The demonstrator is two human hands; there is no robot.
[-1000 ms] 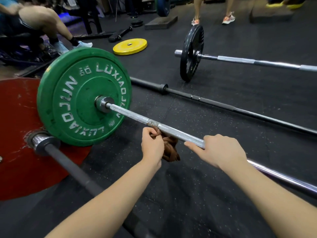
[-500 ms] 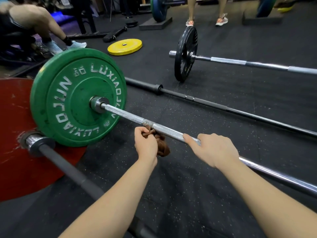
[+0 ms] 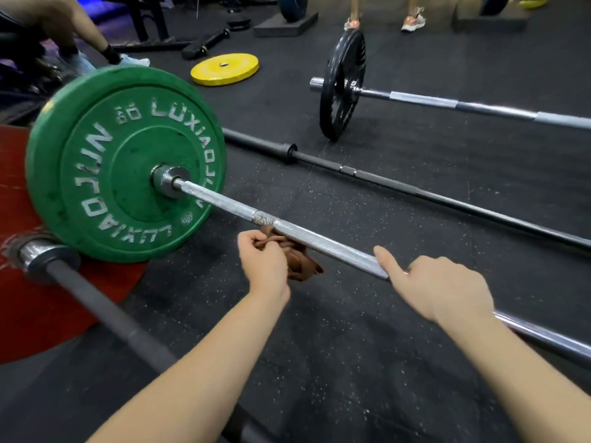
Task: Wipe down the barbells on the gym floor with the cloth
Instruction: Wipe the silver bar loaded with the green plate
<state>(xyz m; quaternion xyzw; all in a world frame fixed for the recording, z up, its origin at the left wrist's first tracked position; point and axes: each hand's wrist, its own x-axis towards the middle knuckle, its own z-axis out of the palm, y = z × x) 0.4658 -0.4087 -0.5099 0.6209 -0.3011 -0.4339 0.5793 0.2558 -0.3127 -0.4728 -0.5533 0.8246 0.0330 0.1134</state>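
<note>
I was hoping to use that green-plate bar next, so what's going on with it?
A person is wiping it down. Their left hand grips a bunched brown cloth against the near side of the silver knurled barbell, a little in from the green bumper plate. Their right hand rests on the same bar farther along, with the index finger stretched along it. A bare black bar and a black-plated barbell lie beyond, untouched.

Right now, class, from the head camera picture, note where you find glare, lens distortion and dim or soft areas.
Head view: glare streaks run along the silver barbell; head view: the wide lens enlarges the near green plate and stretches both forearms toward the bottom edge; head view: the plate's lettering is sharp, while the top left corner is dim.
</note>
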